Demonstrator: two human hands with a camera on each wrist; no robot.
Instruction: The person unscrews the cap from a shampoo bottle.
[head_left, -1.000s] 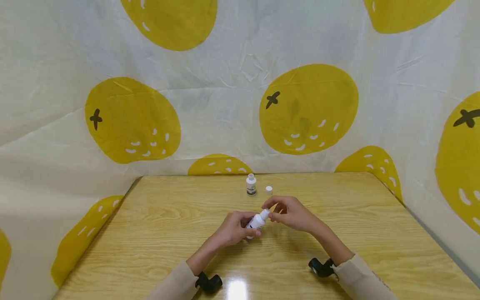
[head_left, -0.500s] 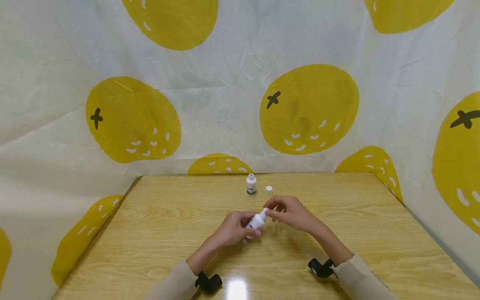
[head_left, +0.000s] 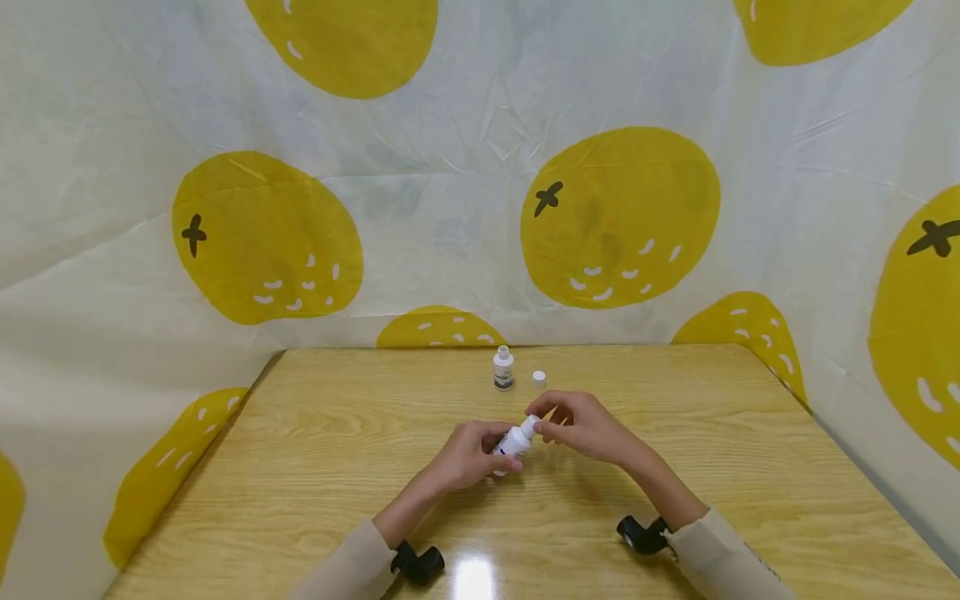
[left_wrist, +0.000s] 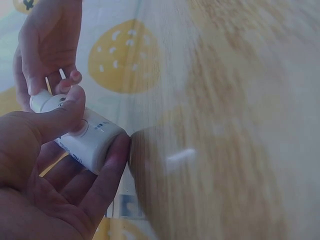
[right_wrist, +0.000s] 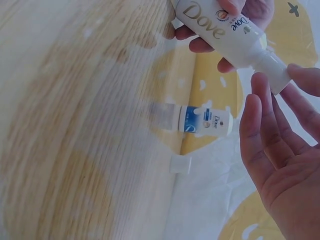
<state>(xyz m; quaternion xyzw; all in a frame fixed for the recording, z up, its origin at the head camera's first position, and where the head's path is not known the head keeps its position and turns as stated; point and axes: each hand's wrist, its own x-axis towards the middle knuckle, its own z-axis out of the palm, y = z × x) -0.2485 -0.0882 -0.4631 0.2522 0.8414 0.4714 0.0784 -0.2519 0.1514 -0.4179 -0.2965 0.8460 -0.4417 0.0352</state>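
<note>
My left hand (head_left: pixel 468 454) grips a small white Dove bottle (head_left: pixel 512 446) round its body, holding it tilted with the top towards the upper right. In the left wrist view its thumb lies across the bottle (left_wrist: pixel 90 145) and the fingers curl beneath. My right hand (head_left: pixel 585 425) pinches the white cap (right_wrist: pixel 271 72) between thumb and fingertips; the cap sits on the bottle's neck. Gold lettering faces the right wrist camera on this bottle (right_wrist: pixel 215 30).
Towards the back of the wooden table (head_left: pixel 337 417) stands a second small Dove bottle (head_left: pixel 503 372), uncapped. A loose white cap (head_left: pixel 539 378) lies to its right. Behind the table hangs a white cloth (head_left: pixel 435 233) with yellow fruit shapes.
The right thumb and fingertips have shifted slightly round the cap. Left hand and tilted bottle hold their place; the second bottle and loose cap have not moved.
</note>
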